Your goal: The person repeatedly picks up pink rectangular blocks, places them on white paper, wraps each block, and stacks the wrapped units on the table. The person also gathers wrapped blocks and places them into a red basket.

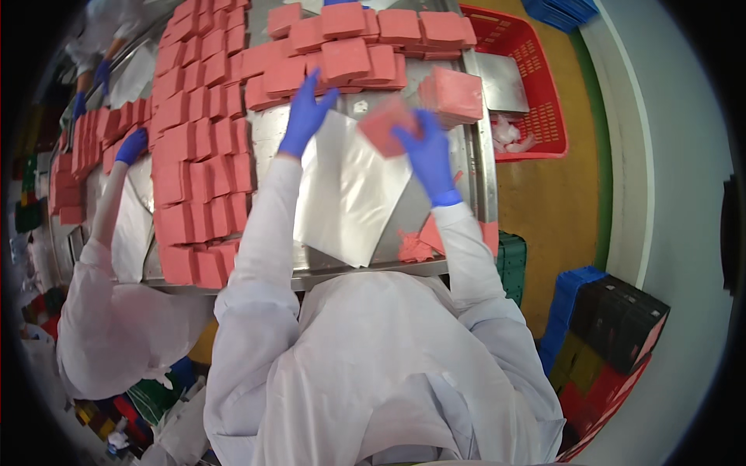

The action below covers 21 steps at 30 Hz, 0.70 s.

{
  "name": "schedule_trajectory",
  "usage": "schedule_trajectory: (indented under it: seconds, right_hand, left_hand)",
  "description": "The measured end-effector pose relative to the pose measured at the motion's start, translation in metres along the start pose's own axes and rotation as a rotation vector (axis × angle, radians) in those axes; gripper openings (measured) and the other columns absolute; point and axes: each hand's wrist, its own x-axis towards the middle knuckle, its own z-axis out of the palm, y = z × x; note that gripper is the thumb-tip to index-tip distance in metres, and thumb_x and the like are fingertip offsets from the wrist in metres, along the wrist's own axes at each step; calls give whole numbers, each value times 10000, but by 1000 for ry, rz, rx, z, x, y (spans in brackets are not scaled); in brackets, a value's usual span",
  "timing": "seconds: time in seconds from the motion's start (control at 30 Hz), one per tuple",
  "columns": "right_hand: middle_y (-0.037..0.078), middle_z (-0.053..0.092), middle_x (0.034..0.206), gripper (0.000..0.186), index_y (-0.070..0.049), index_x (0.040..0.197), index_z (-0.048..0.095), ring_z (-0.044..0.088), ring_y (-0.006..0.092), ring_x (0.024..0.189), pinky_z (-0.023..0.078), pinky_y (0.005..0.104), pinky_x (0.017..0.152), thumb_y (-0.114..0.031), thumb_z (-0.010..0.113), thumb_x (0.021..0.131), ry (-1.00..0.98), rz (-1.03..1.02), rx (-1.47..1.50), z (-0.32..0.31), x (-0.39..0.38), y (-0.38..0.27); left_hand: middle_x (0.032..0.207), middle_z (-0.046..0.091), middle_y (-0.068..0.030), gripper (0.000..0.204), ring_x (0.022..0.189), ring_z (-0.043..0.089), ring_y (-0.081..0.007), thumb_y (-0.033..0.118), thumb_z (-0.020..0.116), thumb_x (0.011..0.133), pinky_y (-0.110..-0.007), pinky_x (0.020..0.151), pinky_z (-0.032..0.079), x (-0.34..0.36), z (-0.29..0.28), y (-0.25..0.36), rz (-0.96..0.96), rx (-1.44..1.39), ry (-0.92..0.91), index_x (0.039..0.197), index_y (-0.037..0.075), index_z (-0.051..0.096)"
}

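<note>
My right hand point(429, 155), in a blue glove, pinches a pink square slice point(383, 128) by its right edge. That slice looks like processed meat and is slightly blurred. Below it lies a clear plastic bag point(350, 186), flat on the metal table. My left hand point(307, 116), gloved too, has its fingers spread at the front edge of the piled pink stacks point(346, 62); whether it touches them I cannot tell. Just beyond my right hand stands a separate stack of the same slices point(454, 95). Torn pink pieces point(423, 241) lie near the table's front right corner.
Long rows of pink stacks point(198, 147) cover the table to the left. A co-worker's gloved hand point(132, 146) reaches in beside them. A red basket point(536, 46) holding a metal tray point(501, 84) and crumpled plastic stands to the right. Dark crates point(618, 322) sit by the wall.
</note>
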Motion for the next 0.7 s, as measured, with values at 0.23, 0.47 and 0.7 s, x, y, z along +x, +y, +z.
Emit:
schedule_trajectory:
  seconds: [0.23, 0.47, 0.7]
  right_hand:
    - [76, 620, 1077, 379, 16, 1163, 595, 585, 152, 916, 467, 293, 806, -259, 635, 906, 180, 180, 479, -99, 77, -1]
    - [86, 547, 1066, 501, 0, 1225, 567, 517, 189, 1008, 435, 320, 890, -209, 758, 811, 395, -271, 93, -38, 45, -32]
    - [88, 604, 1144, 516, 0, 1281, 516, 588, 168, 1032, 473, 303, 892, -264, 694, 875, -392, 669, 901, 75, -47, 7]
  left_hand:
    - [1175, 610, -199, 653, 1010, 626, -259, 261, 764, 774, -366, 844, 504, 99, 28, -17, -465, -309, -118, 1253, -77, 476]
    - [1174, 583, -134, 544, 1044, 566, -163, 238, 738, 826, -309, 908, 455, 14, 14, 31, -428, -885, 262, 1228, -35, 495]
    - [1098, 602, -87, 475, 1001, 561, -141, 334, 617, 924, -276, 876, 446, -188, 6, 76, -606, -798, 77, 1217, -26, 516]
